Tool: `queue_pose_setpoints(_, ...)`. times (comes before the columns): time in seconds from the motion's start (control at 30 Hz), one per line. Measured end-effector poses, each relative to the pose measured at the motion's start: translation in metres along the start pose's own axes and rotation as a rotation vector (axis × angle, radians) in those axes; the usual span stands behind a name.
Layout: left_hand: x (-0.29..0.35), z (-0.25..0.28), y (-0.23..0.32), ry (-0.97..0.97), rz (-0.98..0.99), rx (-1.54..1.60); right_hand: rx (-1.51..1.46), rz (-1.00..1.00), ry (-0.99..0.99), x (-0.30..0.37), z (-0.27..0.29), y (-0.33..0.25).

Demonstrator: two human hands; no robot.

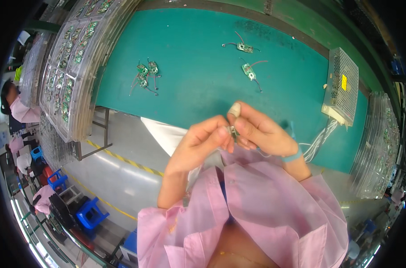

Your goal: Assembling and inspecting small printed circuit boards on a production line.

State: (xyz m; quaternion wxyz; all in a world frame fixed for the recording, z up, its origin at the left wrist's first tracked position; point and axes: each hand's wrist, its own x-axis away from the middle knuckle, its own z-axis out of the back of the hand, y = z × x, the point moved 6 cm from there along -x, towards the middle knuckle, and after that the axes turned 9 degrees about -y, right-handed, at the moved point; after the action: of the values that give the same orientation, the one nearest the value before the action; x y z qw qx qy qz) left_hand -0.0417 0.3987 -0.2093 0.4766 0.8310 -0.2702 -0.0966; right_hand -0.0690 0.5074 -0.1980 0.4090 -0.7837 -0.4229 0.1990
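Grip clamped: left hand (203, 136) and right hand (268, 136) pinch a small part (233, 131) at the desk's (189, 53) near side, so I'd favour light, steady edge pressure.

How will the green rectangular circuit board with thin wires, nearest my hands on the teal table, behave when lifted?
The green rectangular board looks small and flat, so probably light and stiff. Its wires may dangle or snag. Uncased, it may be fragile.

Electronics assembly workshop: green-topped bench (189, 49) bearing wired circuit boards (248, 71), upper centre; stacked clear component trays (93, 67), upper left; yellow floor line (122, 158), left.
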Motion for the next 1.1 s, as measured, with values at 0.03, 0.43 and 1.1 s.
queue_pose_setpoints(0.03, -0.001, 0.002, 0.0, 0.004, 0.017, -0.022, 0.076, -0.022, 0.02, 0.001, 0.002, 0.002)
queue_pose_setpoints(0.43, -0.008, 0.023, -0.005, 0.105, -0.089, 0.086, 0.18, -0.087, 0.333, 0.005, 0.035, -0.011)
queue_pose_setpoints(1.1, 0.005, 0.014, -0.006, -0.017, 0.01, 0.174, -0.116, -0.162, -0.038, -0.006, -0.002, 0.012)
